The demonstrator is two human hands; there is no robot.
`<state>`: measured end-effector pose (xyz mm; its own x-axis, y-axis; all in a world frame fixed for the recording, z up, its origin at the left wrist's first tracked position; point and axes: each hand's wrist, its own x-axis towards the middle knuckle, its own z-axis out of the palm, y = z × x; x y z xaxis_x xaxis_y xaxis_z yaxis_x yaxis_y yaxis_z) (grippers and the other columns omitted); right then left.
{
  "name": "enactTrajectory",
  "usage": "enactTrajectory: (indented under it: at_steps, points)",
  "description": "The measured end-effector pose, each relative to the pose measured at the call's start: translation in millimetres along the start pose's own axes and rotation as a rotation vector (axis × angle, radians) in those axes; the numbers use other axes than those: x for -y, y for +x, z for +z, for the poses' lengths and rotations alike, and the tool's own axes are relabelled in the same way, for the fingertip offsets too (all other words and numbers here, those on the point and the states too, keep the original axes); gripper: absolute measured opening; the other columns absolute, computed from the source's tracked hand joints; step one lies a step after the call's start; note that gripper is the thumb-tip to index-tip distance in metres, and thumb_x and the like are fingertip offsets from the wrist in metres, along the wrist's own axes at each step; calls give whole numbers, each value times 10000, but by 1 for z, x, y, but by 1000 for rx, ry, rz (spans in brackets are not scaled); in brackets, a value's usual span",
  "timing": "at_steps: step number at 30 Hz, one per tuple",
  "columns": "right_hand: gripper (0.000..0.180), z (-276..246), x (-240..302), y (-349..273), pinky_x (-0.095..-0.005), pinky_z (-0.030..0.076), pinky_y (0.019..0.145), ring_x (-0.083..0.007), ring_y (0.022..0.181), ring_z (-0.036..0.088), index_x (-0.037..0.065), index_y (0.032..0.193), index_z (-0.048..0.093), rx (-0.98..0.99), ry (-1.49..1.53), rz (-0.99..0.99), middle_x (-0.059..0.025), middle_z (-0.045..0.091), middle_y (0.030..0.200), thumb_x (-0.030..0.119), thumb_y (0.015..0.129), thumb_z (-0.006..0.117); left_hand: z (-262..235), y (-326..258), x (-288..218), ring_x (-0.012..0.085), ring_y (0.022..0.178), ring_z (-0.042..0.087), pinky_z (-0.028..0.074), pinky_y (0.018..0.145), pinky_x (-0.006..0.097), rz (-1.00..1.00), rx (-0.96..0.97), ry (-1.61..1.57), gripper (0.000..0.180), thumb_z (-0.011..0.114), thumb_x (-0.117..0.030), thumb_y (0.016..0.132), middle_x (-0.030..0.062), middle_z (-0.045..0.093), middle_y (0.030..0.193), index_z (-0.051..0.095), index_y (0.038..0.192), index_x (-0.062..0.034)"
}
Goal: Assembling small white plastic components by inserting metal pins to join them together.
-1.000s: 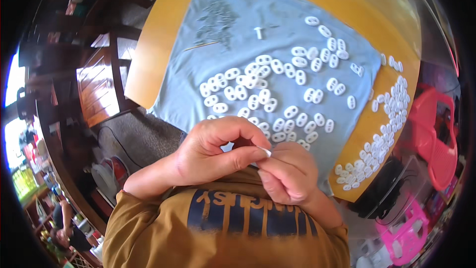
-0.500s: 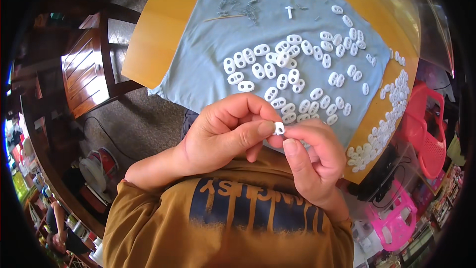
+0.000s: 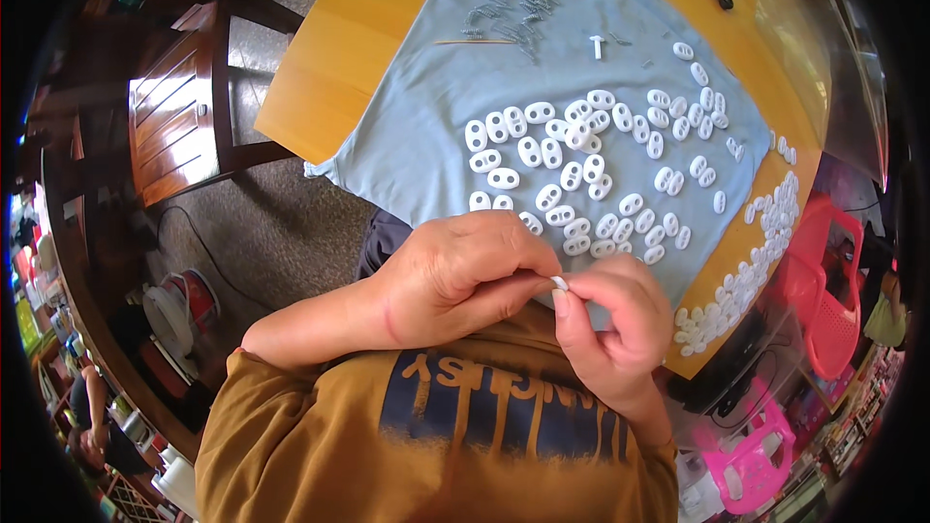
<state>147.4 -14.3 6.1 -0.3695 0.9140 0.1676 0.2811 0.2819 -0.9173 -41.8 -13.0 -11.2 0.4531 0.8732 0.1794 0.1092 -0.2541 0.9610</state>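
Observation:
Above my lap, both hands meet at a small white plastic cord lock, mostly covered by fingertips. My left hand pinches it between thumb and curled fingers, its back turned upward. From the other side my right hand grips the piece with thumb and forefinger, the remaining fingers folded. Just beyond the hands, many white oval cord locks, each with two holes, lie on a light blue cloth. Whether anything sits inside the held piece is hidden.
Small grey coil springs are heaped at the cloth's far side, near a thin wooden stick and a white T-shaped part. Smaller white pieces pile along the yellow table's right edge. Red and pink chairs stand right.
My left hand has rolled over so its back faces up, and the cord lock has turned until little of it shows. The view has shifted, so the table sits lower and further right.

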Motion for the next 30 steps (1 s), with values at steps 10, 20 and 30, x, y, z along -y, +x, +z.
enactTrajectory:
  at_steps: [10,20,30]
  points:
    - [141,-4,1,15,-295,445,533,-188,610,510,-1,848,602,17,-633,-558,-55,526,724,40,714,621,-4,2,-9,57,668,527,443,568,181,-685,-73,-997,143,577,-12,847,26,581,868,537,984,-12]
    - [241,-33,16,51,-325,433,558,-239,630,545,6,907,619,24,-621,-207,-92,567,760,18,677,688,-22,5,-7,32,740,509,421,653,175,-515,-296,-886,192,571,16,840,-14,555,860,541,1028,-10]
    - [87,-70,-40,137,-220,392,606,-84,651,448,-9,812,542,112,-479,222,-14,482,728,-17,755,606,-28,3,5,17,746,483,385,642,162,-429,-286,-863,181,587,2,839,-24,554,861,558,1017,-9]
